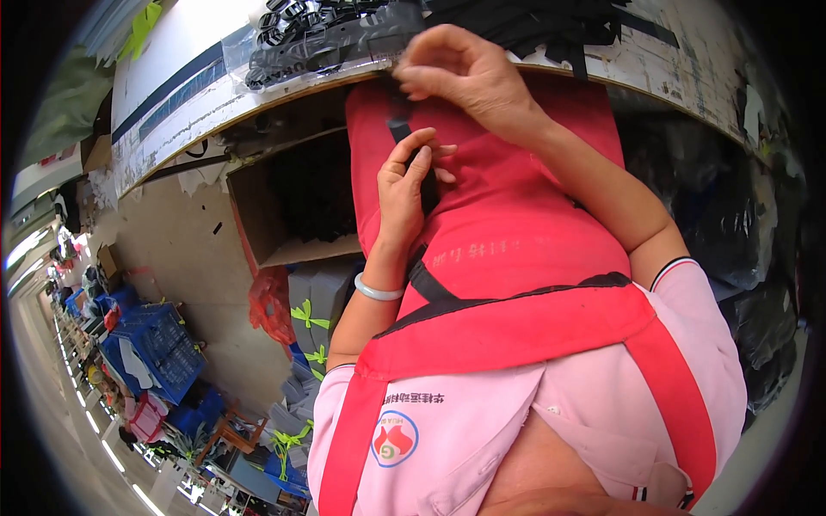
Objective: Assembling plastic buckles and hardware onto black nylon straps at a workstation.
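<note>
A black strap (398, 127) hangs over the person's lap, between the table edge above and the left hand (403, 191) below; the left thumb and index finger close on it in a pinch, the other fingers loosely bent, and a dark length shows past them against the apron; the right hand (475, 82) is higher, at the table edge, its fingers curled toward the thumb and a rounded gap left inside the curl; its fingertips are blurred near the strap's upper end, so I cannot tell whether they grip it.

Beneath both hands spreads a red apron (516, 254); a pale bracelet (379, 293) circles the left wrist; on the worn white table (163, 69) lie glossy black plastic pieces (297, 21), to the left of the right hand, and a heap of black fabric (533, 24) beyond it; below the table, left of the apron, stands an open cardboard box (301, 250) with dark contents; a red plastic bag (271, 303) is near it; farther left is a blue crate (155, 348).
</note>
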Demonstrator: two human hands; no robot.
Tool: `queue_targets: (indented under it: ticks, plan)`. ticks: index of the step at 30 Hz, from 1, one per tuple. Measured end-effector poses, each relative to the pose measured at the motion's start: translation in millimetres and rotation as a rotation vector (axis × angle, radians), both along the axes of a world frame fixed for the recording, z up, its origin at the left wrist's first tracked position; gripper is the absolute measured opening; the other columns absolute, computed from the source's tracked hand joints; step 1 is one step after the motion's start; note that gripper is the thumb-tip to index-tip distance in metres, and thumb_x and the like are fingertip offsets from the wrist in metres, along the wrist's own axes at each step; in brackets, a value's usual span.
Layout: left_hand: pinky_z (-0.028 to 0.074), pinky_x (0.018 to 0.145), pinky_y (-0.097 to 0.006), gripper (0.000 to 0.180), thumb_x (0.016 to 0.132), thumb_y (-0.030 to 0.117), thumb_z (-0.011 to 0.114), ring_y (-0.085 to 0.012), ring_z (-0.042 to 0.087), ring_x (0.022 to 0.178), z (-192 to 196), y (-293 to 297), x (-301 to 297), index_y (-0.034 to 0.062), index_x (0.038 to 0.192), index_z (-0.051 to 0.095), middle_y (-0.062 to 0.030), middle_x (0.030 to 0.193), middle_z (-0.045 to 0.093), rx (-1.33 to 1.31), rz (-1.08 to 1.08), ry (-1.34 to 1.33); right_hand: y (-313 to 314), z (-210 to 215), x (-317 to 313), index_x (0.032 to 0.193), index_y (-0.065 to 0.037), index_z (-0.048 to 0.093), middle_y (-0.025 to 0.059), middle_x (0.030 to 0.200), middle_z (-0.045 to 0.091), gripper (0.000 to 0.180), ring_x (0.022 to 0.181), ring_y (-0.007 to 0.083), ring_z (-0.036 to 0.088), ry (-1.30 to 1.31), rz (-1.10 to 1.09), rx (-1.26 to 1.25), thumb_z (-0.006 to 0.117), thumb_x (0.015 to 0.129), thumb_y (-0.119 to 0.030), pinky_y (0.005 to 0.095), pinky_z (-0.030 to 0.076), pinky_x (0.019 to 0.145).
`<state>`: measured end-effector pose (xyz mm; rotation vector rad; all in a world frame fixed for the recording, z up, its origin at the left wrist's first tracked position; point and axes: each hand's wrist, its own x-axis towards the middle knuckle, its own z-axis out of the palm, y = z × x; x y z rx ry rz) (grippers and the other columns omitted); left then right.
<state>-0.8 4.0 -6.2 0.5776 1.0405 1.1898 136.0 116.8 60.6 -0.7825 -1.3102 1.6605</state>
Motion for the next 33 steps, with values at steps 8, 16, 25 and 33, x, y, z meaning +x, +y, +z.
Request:
queue_targets:
  ticks: [8, 16, 25, 33]
  plan:
    - [0.052, 0.069, -0.026, 0.021, 0.098, 0.007, 0.049, -0.0132, 0.062, 0.072, -2, 1, -11, -0.0014, 0.114, 0.060, -0.0113, 0.094, 0.067, 0.123, -0.265, -0.021, -7, -38, 15, 0.090, -0.002, 0.068, 0.0010, 0.080, 0.064, 0.028, 0.077, 0.0103, 0.059, -0.518, 0.201, -0.139, 0.070, 0.086, -0.030, 0.0244, 0.048, 0.069]
    - [0.047, 0.102, -0.043, 0.040, 0.097, 0.005, 0.049, -0.0301, 0.053, 0.120, -16, 11, -33, 0.0032, 0.136, 0.042, -0.0181, 0.133, 0.050, -0.140, 0.044, -0.684, 23, -17, 53, 0.103, -0.004, 0.059, 0.0007, 0.073, 0.062, 0.017, 0.055, 0.0025, 0.052, -0.054, 0.166, -0.282, 0.060, 0.096, -0.019, 0.0145, 0.039, 0.046]
    - [0.059, 0.080, -0.037, 0.029, 0.096, 0.004, 0.052, -0.0324, 0.067, 0.097, -3, 9, -15, -0.0037, 0.123, 0.046, -0.0213, 0.109, 0.063, -0.056, -0.053, -0.212, -26, -31, 43, 0.100, -0.002, 0.063, -0.0008, 0.069, 0.061, 0.017, 0.051, 0.0031, 0.052, -0.350, 0.360, -0.328, 0.058, 0.096, -0.017, 0.0184, 0.044, 0.047]
    - [0.059, 0.062, -0.029, 0.016, 0.089, 0.003, 0.065, -0.0193, 0.068, 0.069, 4, 15, -16, -0.0022, 0.102, 0.060, -0.0104, 0.088, 0.066, -0.007, -0.180, 0.250, -25, -31, 41, 0.103, -0.002, 0.063, -0.0014, 0.066, 0.058, 0.016, 0.048, 0.0040, 0.048, -0.374, 0.260, -0.241, 0.060, 0.095, -0.015, 0.0197, 0.038, 0.043]
